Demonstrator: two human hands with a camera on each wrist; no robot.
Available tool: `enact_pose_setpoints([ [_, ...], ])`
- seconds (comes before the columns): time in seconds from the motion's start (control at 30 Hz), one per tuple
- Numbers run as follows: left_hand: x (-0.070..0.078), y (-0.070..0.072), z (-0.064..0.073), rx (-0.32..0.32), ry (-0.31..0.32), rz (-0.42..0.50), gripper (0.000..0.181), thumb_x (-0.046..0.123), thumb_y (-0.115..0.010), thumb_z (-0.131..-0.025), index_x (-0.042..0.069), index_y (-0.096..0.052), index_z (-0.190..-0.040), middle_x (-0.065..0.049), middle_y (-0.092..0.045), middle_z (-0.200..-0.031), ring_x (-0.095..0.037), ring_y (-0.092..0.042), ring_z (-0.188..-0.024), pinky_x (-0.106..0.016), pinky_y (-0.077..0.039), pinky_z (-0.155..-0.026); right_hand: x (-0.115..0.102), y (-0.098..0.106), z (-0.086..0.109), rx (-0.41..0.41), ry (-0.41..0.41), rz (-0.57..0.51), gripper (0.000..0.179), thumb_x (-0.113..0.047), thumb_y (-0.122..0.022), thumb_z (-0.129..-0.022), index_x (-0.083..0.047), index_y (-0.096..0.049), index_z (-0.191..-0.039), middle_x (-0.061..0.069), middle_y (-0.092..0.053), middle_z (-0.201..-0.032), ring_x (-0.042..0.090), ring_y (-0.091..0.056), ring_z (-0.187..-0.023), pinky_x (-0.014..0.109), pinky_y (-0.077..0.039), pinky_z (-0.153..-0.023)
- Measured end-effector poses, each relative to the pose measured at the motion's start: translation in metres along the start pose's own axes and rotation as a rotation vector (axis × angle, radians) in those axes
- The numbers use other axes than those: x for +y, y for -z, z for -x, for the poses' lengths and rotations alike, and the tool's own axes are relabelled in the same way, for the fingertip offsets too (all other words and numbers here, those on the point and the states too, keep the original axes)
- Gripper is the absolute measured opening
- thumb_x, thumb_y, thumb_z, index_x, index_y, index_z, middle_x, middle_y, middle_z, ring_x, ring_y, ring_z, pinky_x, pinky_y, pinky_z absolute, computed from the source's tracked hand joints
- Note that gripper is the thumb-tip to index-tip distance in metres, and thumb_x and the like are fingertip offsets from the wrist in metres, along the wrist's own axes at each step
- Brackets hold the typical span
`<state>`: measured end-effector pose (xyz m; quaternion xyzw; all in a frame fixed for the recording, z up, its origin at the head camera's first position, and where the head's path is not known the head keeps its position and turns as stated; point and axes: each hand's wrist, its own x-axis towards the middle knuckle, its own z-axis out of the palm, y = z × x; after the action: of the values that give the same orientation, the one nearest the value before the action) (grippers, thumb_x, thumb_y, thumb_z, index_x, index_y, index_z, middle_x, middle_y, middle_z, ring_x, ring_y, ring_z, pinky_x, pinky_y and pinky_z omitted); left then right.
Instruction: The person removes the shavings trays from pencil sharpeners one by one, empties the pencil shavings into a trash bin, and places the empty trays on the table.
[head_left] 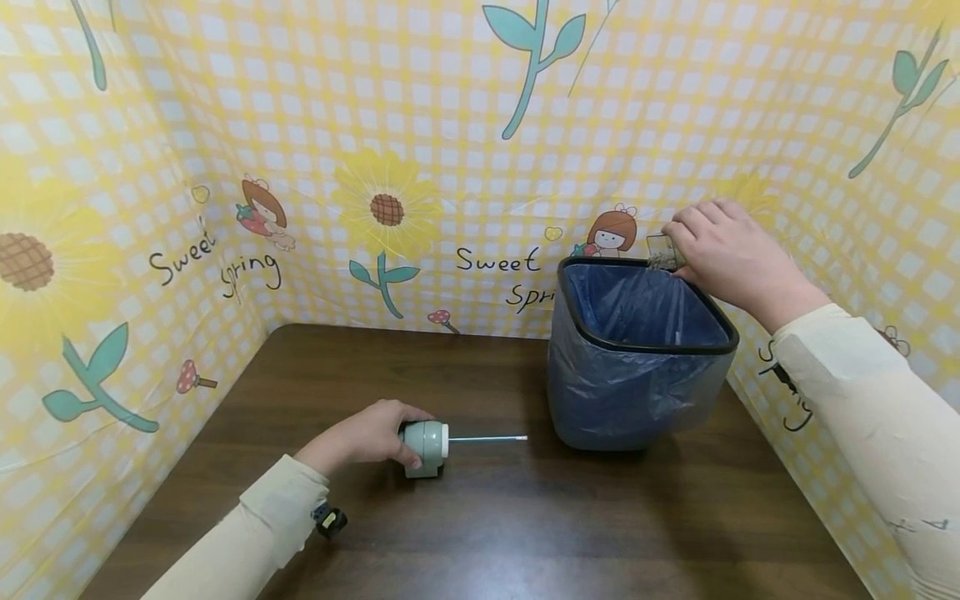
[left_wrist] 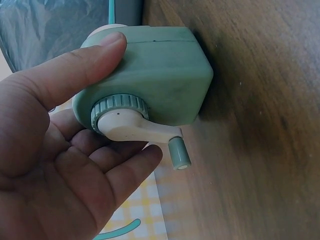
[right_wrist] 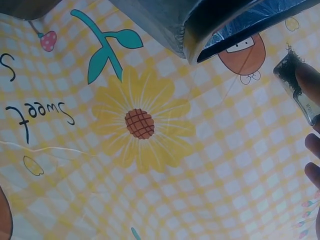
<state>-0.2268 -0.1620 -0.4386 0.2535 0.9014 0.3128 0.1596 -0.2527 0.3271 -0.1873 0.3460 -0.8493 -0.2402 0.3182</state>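
Note:
My left hand [head_left: 366, 433] holds a green pencil sharpener [head_left: 426, 448] on its side on the table, the thumb over one face and the fingers behind it. A light-blue pencil [head_left: 487, 438] sticks out of its white end toward the bin. In the left wrist view the sharpener's cream crank handle [left_wrist: 135, 126] shows. Over the back right rim of a waste bin [head_left: 630, 392], my right hand [head_left: 722, 250] pinches a small clear shavings drawer [head_left: 661, 252]. Dark shavings [right_wrist: 287, 71] cling at the drawer's open end, which points toward the bin. Part of the drawer is hidden by the fingers.
The bin has a black rim [head_left: 637, 345] and a bluish plastic liner [head_left: 630, 300]. It stands at the back right of the dark wooden table [head_left: 480, 525]. Yellow checked cloth [head_left: 465, 183] with printed flowers hangs behind and at both sides.

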Motion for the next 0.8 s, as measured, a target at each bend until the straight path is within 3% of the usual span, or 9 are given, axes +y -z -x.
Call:
enact_pose_setpoints([
  [0.8,0.0012,-0.0003,0.0009,-0.005,0.014,0.001,0.067,0.019,-0.093,-0.073,0.011,-0.067,-0.134,0.001,-0.071,-0.109,-0.016,-0.063,-0.088,-0.036,-0.054,-0.076,0.0018,-0.0036,0.003,0.003,0.054,0.059,0.071,-0.023,-0.095,-0.069,0.009,-0.058,-0.121,0.026,-0.06,-0.117,0.044,-0.056,-0.113,0.054,-0.04,-0.103],
])
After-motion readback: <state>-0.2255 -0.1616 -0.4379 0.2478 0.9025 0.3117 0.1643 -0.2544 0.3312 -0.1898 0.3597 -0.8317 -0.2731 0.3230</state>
